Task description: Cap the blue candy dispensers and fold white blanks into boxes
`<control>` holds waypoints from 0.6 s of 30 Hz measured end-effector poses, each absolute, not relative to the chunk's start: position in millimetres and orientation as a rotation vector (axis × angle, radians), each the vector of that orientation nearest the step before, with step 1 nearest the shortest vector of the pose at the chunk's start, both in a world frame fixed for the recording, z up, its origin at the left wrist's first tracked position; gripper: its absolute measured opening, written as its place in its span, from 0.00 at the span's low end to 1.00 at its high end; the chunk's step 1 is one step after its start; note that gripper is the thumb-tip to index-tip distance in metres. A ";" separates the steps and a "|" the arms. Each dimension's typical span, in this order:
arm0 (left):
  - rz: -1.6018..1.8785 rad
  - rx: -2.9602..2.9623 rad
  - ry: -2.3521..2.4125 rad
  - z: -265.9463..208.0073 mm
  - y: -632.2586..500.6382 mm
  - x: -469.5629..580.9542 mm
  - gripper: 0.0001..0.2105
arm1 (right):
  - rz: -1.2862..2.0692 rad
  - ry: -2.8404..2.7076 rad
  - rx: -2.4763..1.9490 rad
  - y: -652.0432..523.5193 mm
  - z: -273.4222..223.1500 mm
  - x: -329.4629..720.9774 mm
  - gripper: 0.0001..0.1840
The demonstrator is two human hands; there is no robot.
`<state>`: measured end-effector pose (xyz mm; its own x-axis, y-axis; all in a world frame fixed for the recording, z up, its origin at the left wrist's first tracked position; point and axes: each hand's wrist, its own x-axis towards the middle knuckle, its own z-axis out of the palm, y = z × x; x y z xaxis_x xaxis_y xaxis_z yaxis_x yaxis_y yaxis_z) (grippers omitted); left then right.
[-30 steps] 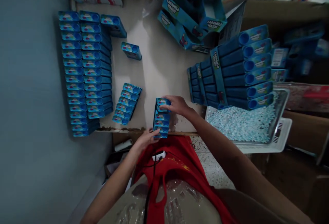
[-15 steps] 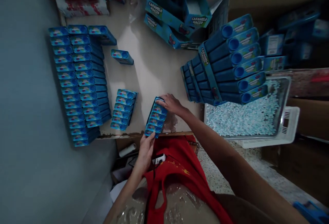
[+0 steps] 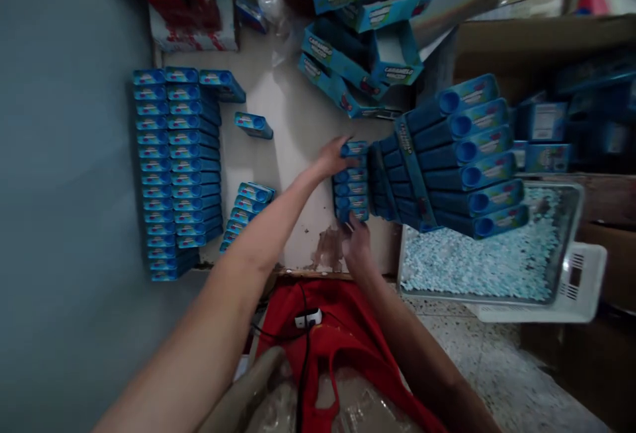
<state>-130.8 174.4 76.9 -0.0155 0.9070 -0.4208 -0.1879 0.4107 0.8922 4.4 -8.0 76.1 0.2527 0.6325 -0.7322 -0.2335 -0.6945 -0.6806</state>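
Note:
A blue display box filled with a row of small candy packs (image 3: 352, 189) is held at the right part of the table. Around its far end are the fingers of my left hand (image 3: 334, 158). My right hand (image 3: 356, 242) grips the near end with thumb and fingers. Just right of it rises a stack of filled blue boxes (image 3: 447, 155) marked "Caramelo Macizo", close to or touching the held box. Left of my hands sits another filled box (image 3: 243, 211), partly hidden by my left forearm.
Two long rows of blue packs (image 3: 181, 168) stand by the wall, with a single pack (image 3: 253, 125) nearby. Empty blue display boxes (image 3: 358, 55) pile up at the back. A clear bin of pale blue wrapped pieces (image 3: 477, 261) is at the right, beside cardboard boxes (image 3: 527, 49).
Both hands have carried the filled box rightward and away from the table's front edge, up against the stack. The left hand moved to its far end, the right to its near end. The view shifted.

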 end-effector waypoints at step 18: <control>1.115 -0.398 2.003 106.3 -169.2 -259.2 0.22 | 1.796 -2.408 -1.487 79.1 107.9 -184.5 0.36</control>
